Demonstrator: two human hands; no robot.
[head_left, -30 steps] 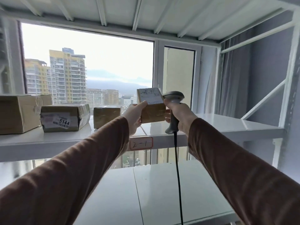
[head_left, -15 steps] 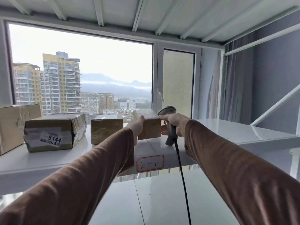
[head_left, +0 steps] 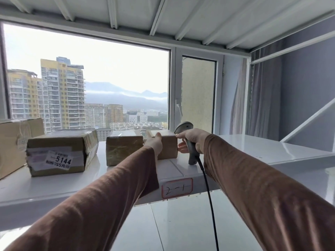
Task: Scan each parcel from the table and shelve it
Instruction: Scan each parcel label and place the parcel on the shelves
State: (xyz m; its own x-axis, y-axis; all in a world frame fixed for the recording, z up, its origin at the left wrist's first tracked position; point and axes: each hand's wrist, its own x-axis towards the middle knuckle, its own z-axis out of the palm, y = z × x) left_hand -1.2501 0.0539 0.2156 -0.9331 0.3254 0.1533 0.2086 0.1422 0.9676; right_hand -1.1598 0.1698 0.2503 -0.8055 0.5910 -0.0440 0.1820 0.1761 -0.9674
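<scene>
Parcel (head_left: 167, 144) on shelf (head_left: 253, 149) — left hand (head_left: 154, 144) grips it, fingers hidden; right hand (head_left: 192, 140) grips scanner (head_left: 188, 142).

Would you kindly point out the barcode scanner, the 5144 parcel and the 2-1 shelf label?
barcode scanner (head_left: 184, 126), head view, its grey head.
5144 parcel (head_left: 72, 142), head view, front face.
2-1 shelf label (head_left: 176, 188), head view, its middle.

1. Parcels (head_left: 167, 146) (head_left: 124, 150) (head_left: 62, 153): brown cardboard; one bears a white label (head_left: 59, 161) with black "5144".
2. Shelf (head_left: 272, 151): glossy white.
3. Tag (head_left: 176, 188): white, red border.
4. Sleeves (head_left: 101, 201): brown.
5. Scanner (head_left: 188, 142): grey, black cable (head_left: 208, 192).
6. Curtain (head_left: 261, 95): grey.
</scene>
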